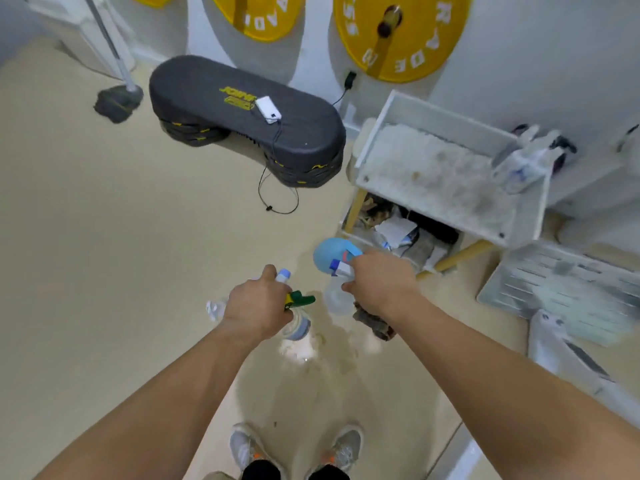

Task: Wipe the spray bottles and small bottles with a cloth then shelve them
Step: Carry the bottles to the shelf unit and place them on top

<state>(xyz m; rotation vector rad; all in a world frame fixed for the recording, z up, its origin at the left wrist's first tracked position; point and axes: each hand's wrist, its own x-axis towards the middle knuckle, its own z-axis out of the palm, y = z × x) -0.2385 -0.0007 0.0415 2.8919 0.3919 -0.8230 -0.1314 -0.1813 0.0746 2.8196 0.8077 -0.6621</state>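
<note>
Both hands hold bottles above the floor, near the white shelf.

The left hand (258, 306) is clenched round the neck of the green-trigger spray bottle (300, 300), whose clear body hangs just under the hand; a small blue-capped bottle (284, 274) pokes out beyond its knuckles, and a clear bottle (214, 310) shows at its left side, the grip on it hidden; the right hand (381, 282) grasps the blue-headed spray bottle (337, 271) by the neck, with a light-blue round bottle (329, 252) just beyond its fingers, touching the spray head; a brown cloth (374, 322) hangs under that wrist; the white shelf (450, 116) stands beyond and right of the right hand, a blurred spray bottle (519, 164) on its top tray; a black step platform (242, 116) lies well beyond the left hand.
</note>
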